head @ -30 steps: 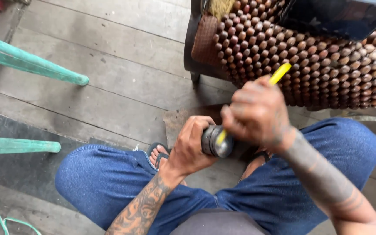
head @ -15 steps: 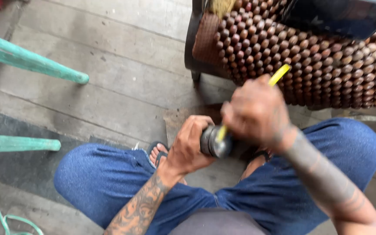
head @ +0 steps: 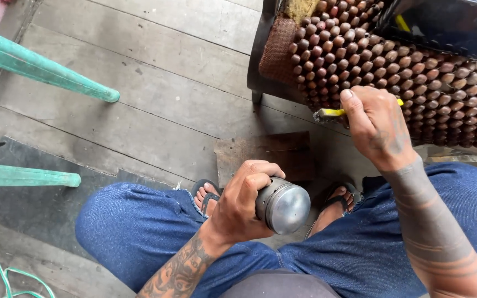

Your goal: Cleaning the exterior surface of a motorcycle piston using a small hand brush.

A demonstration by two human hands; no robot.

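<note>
My left hand (head: pixel 243 198) grips a grey metal piston-like cylinder (head: pixel 282 206) over my lap, its rounded shiny crown facing up and to the right. My right hand (head: pixel 375 124) is raised above and to the right of it, closed on a small yellow-handled brush (head: pixel 329 113) whose head points left. The brush is clear of the cylinder, in front of the beaded seat. I sit with blue jeans (head: pixel 139 232) on and sandals on my feet.
A chair covered with a brown wooden-bead mat (head: pixel 371 66) stands at the upper right, with a dark flat object (head: pixel 443 25) on it. Green chair legs (head: pixel 45 69) jut in from the left. A square board (head: pixel 266 154) lies on the grey plank floor; a green cord (head: pixel 1 265) runs at the lower left.
My right hand has lifted the yellow brush off the cylinder, up and to the right. The cylinder's crown is now uncovered, and the view sits closer.
</note>
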